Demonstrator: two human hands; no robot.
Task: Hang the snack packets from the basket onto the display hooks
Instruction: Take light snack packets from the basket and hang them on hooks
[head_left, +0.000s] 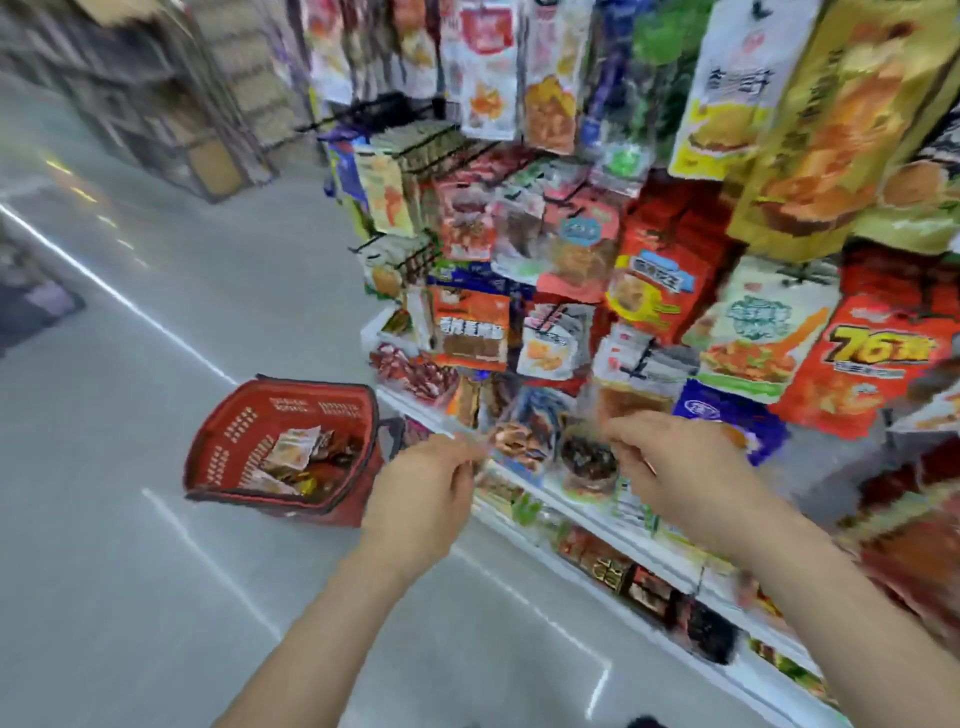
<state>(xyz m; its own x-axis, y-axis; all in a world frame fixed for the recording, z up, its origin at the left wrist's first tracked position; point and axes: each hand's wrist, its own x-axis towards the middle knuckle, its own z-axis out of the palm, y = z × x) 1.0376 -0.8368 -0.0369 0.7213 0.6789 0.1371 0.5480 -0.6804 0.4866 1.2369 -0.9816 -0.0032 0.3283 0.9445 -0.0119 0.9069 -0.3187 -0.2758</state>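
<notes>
Midway: left hand (431, 488) and right hand (675, 467) are pinching a clear snack packet (524, 441), not yet hung; basket (228, 441) beyond the left hand is holding more.

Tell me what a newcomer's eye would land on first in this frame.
The wall of bright hanging packets fills the right side, a big red 76 pack loudest among them. In front of it, the left hand and right hand pinch blurred snack packets between them. The red basket sits on the floor to the left, some packets inside.
</notes>
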